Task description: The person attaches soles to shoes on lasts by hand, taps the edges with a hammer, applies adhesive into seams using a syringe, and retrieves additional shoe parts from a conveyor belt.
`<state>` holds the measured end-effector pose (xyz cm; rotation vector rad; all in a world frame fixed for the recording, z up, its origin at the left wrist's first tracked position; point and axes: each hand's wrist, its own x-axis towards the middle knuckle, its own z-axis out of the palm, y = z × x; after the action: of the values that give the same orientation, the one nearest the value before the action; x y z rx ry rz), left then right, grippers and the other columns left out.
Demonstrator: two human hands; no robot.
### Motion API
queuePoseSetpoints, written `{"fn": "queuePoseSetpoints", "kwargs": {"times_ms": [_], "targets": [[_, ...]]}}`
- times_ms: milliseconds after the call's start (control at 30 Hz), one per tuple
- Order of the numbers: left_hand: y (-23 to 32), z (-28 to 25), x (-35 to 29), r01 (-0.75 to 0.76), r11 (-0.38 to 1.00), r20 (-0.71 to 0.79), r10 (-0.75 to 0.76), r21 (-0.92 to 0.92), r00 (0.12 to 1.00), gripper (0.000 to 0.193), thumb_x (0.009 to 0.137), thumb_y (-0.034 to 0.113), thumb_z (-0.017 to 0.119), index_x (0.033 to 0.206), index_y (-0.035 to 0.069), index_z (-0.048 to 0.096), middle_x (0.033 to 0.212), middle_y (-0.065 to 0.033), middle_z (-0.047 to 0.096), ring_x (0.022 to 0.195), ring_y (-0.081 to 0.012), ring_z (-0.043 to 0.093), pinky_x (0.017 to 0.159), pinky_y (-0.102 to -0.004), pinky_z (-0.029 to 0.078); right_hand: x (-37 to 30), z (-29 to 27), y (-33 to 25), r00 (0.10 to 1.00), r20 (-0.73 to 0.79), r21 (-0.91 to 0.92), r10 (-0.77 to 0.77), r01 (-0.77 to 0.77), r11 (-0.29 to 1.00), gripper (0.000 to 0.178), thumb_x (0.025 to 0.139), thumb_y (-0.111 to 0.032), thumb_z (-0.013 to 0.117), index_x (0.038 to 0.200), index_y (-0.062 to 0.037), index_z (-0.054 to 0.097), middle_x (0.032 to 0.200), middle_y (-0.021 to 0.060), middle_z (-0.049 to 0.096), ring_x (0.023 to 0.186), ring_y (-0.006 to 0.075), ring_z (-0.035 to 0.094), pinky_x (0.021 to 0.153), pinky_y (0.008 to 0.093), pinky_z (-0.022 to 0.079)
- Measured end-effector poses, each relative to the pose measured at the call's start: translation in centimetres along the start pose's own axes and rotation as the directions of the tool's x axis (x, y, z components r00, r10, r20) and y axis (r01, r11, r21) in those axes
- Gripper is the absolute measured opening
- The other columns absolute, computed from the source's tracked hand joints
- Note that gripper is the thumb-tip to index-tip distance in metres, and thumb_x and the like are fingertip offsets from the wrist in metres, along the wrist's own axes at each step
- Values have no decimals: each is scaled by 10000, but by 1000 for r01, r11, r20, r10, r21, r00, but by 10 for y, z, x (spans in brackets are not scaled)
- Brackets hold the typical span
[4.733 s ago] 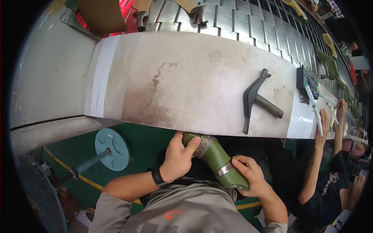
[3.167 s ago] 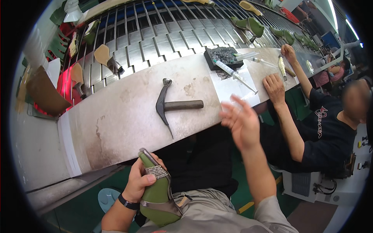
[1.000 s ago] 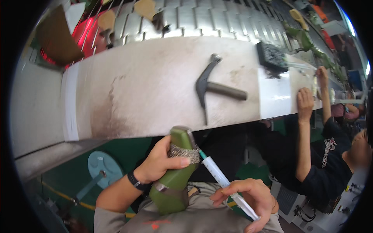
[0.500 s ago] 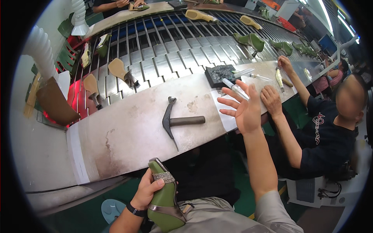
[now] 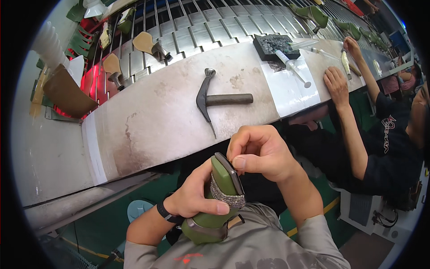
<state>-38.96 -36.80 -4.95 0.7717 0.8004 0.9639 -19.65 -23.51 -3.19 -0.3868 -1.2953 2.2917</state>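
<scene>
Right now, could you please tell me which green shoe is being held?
The green shoe in the left hand, with a glittering band around it; the other green shoes are on the slatted conveyor.

Workshop for making shoes

This place is a workshop, most probably inside a shoe factory. Along the long worktable [image 5: 165,107] there is a conveyor of metal slats [image 5: 197,36], on which stand green heeled shoes [image 5: 313,16] and tan sole pieces [image 5: 143,43] with heels. On the table are a hammer [image 5: 206,96] and plastic syringes [image 5: 293,68]. A co-worker [image 5: 389,152] is at the same table, and yellow lines [image 5: 332,204] mark the green floor.
</scene>
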Motion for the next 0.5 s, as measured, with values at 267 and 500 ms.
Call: {"fn": "queuePoseSetpoints", "kwargs": {"times_ms": [267, 500], "targets": [[-8, -3, -7, 24, 999, -26, -25, -36, 999, 948, 701, 370, 960, 1426, 17, 461, 1144, -140, 686, 1064, -258, 734, 944, -399, 608, 0, 3, -2, 993, -13, 56, 115, -114, 992, 285, 849, -90, 892, 1017, 1, 680, 967, 75, 719, 832, 115, 679, 750, 250, 557], [1, -2, -7, 21, 999, -14, -22, -32, 1000, 940, 717, 334, 950, 1451, 35, 445, 1170, -128, 677, 1073, -253, 727, 951, -391, 598, 4, 5, -8, 995, 36, 11, 90, -91, 996, 238, 911, -33, 817, 1092, 1, 668, 985, 47, 715, 866, 91, 681, 753, 246, 561]]}}
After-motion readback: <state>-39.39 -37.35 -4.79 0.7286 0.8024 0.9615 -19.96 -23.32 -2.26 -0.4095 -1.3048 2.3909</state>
